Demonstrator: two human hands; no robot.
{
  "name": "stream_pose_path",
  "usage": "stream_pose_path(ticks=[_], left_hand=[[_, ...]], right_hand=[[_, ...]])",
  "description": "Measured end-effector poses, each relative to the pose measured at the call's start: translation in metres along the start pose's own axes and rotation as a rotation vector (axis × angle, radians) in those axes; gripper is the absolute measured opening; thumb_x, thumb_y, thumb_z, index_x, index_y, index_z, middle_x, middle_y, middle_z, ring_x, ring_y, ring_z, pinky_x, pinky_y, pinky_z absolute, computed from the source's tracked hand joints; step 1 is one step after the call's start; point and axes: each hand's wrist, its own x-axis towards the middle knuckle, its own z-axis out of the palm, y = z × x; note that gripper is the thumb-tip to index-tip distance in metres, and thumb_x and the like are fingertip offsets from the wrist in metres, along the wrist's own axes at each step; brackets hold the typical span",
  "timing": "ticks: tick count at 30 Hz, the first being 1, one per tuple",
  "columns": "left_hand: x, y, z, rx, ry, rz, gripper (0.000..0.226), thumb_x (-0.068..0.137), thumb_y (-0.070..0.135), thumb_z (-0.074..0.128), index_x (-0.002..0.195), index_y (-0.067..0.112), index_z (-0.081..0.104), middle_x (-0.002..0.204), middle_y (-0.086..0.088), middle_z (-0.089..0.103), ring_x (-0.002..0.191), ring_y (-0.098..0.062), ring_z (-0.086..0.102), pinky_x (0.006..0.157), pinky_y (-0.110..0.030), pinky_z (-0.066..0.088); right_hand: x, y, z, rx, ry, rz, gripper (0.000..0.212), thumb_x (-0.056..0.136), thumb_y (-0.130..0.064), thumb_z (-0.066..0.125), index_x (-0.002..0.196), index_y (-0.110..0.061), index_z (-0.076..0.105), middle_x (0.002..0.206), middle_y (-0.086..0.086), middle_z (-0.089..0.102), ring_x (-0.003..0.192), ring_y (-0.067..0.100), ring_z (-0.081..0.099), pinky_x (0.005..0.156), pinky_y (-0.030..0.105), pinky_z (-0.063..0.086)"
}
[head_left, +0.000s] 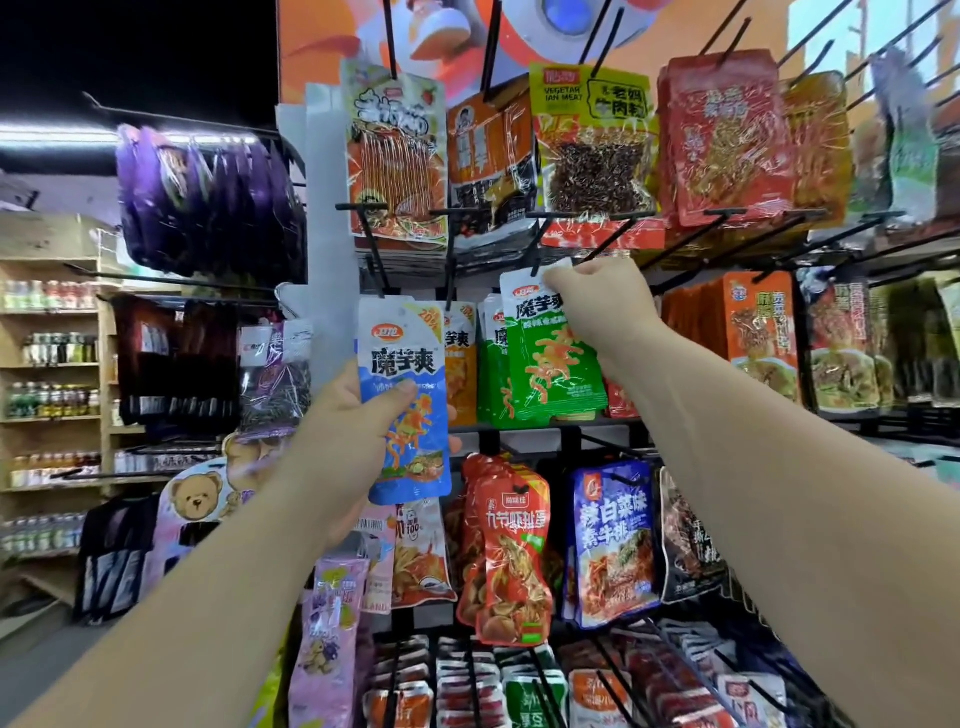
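My left hand (358, 415) grips a blue and white snack packet (410, 426), thumb across its front, holding it up before the display rack. My right hand (602, 296) pinches the white top edge of a green snack packet (556, 358) just under a black peg hook (537, 254). More green packets hang behind it on the same row. An orange packet of the same brand (461, 364) hangs between the blue and green ones.
The rack's black peg hooks (363, 223) jut toward me with many hanging snack bags: yellow-green (592, 140) and red (722, 140) above, red (511, 551) and blue (615, 540) below. Purple bags (208, 202) hang at left. Shelves of bottles (52, 364) stand far left.
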Motion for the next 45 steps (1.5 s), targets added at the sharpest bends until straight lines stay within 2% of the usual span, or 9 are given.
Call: stream_pose_path(ticks=[8, 14, 16, 20, 28, 31, 33, 37, 45], left_hand=[[0.002, -0.005, 0.002, 0.066, -0.012, 0.005, 0.019, 0.108, 0.016, 0.053, 0.124, 0.023, 0.06, 0.1, -0.011, 0.08, 0.08, -0.038, 0.078, 0.061, -0.046, 0.065], [0.001, -0.004, -0.001, 0.037, -0.019, -0.017, 0.02, 0.108, 0.016, 0.052, 0.125, 0.021, 0.062, 0.1, -0.013, 0.08, 0.079, -0.037, 0.079, 0.061, -0.044, 0.065], [0.001, -0.002, -0.001, 0.031, -0.021, -0.017, 0.02, 0.109, 0.016, 0.052, 0.125, 0.023, 0.062, 0.099, -0.012, 0.08, 0.079, -0.036, 0.079, 0.061, -0.044, 0.064], [0.002, -0.003, 0.0, 0.037, -0.011, -0.017, 0.021, 0.109, 0.017, 0.052, 0.127, 0.023, 0.061, 0.099, -0.012, 0.08, 0.079, -0.037, 0.079, 0.062, -0.048, 0.065], [0.002, -0.003, 0.002, -0.009, 0.009, -0.006, 0.022, 0.109, 0.013, 0.05, 0.126, 0.022, 0.061, 0.102, -0.007, 0.08, 0.077, -0.034, 0.079, 0.058, -0.039, 0.063], [0.002, -0.003, 0.001, -0.012, 0.022, -0.005, 0.022, 0.109, 0.013, 0.051, 0.127, 0.021, 0.06, 0.107, -0.007, 0.08, 0.081, -0.035, 0.079, 0.063, -0.045, 0.065], [0.001, -0.001, 0.003, 0.009, 0.031, 0.0, 0.019, 0.109, 0.013, 0.052, 0.123, 0.022, 0.06, 0.105, -0.006, 0.08, 0.081, -0.035, 0.079, 0.067, -0.05, 0.066], [0.001, 0.008, 0.008, 0.036, 0.058, 0.031, 0.016, 0.108, 0.014, 0.056, 0.117, 0.024, 0.063, 0.106, -0.004, 0.08, 0.091, -0.031, 0.078, 0.067, -0.047, 0.066], [0.005, 0.033, -0.016, 0.085, 0.039, 0.06, 0.01, 0.105, 0.016, 0.061, 0.112, 0.021, 0.066, 0.103, -0.005, 0.081, 0.089, -0.026, 0.078, 0.077, -0.044, 0.064]], right_hand=[[0.015, 0.024, 0.013, -0.247, -0.075, 0.04, 0.044, 0.101, -0.037, 0.063, 0.069, -0.013, 0.046, 0.063, 0.002, 0.044, 0.058, 0.024, 0.043, 0.055, 0.034, 0.031], [-0.01, 0.045, 0.014, -0.55, 0.086, -0.493, 0.036, 0.088, -0.032, 0.08, 0.103, -0.017, 0.051, 0.106, 0.004, 0.053, 0.09, 0.024, 0.052, 0.074, 0.034, 0.041], [-0.015, 0.054, 0.016, -0.73, 0.009, -0.662, 0.052, 0.081, -0.039, 0.085, 0.123, -0.02, 0.06, 0.134, 0.012, 0.051, 0.117, 0.034, 0.053, 0.096, 0.046, 0.049], [-0.009, 0.058, 0.021, -1.127, -0.247, -0.571, 0.096, 0.087, -0.067, 0.067, 0.163, -0.038, 0.016, 0.173, 0.01, -0.008, 0.159, 0.035, -0.008, 0.127, 0.06, 0.009], [-0.005, 0.058, 0.036, -1.179, -0.48, -0.401, 0.083, 0.1, -0.067, 0.044, 0.165, -0.038, 0.001, 0.171, 0.002, -0.022, 0.159, 0.029, -0.014, 0.127, 0.059, 0.006], [-0.017, 0.044, 0.036, -0.995, -0.369, -0.424, 0.056, 0.106, -0.054, 0.042, 0.155, -0.027, 0.041, 0.164, 0.014, 0.033, 0.152, 0.034, 0.03, 0.118, 0.054, 0.035], [-0.032, 0.024, 0.034, -0.637, -0.275, -0.431, 0.044, 0.108, -0.048, 0.041, 0.116, -0.014, 0.068, 0.102, 0.008, 0.067, 0.103, 0.028, 0.064, 0.085, 0.042, 0.051], [-0.059, -0.02, 0.038, -0.052, -0.369, -0.225, 0.047, 0.106, -0.049, 0.051, 0.091, -0.009, 0.072, 0.082, 0.009, 0.071, 0.079, 0.03, 0.067, 0.075, 0.048, 0.054], [-0.059, -0.055, 0.067, 0.124, -0.284, -0.196, 0.035, 0.102, -0.032, 0.066, 0.071, -0.015, 0.062, 0.065, 0.004, 0.061, 0.062, 0.022, 0.054, 0.061, 0.036, 0.043]])
